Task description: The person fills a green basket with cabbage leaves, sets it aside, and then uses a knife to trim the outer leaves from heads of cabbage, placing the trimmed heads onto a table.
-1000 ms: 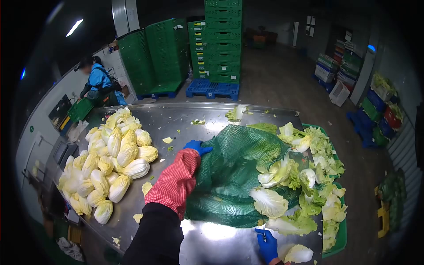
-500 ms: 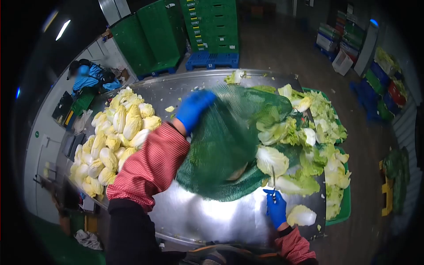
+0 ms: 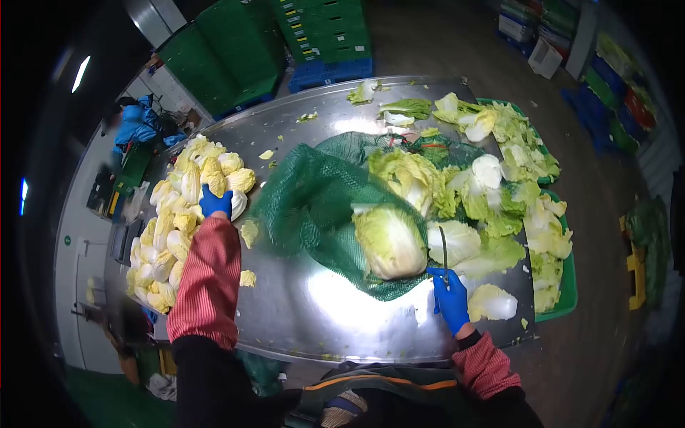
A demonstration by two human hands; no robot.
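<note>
While the steel bench (image 3: 314, 321) carries everything, the work in hand looks like cabbage trimming: a whole head has come out of the sack and waits for the blade. The green mesh sack (image 3: 307, 203) lies slack across the middle of the bench, its open mouth toward the right. To its left sits the pile of trimmed cabbages (image 3: 178, 214), pale yellow, and to the right a heap of loose green leaves (image 3: 499, 192) spills over a green crate (image 3: 564, 303). The untrimmed cabbage (image 3: 390, 241) rests on the near edge of the sack, its long axis running near to far, the paler stem end seemingly nearer the person. The left hand (image 3: 215, 202) rests on the trimmed pile, its fingers curled over a head there. The right hand (image 3: 450, 297), just right of the cabbage, has its fingers closed around a knife (image 3: 444, 251), blade pointing away. Next, I judge, the free hand must steady the head.
</note>
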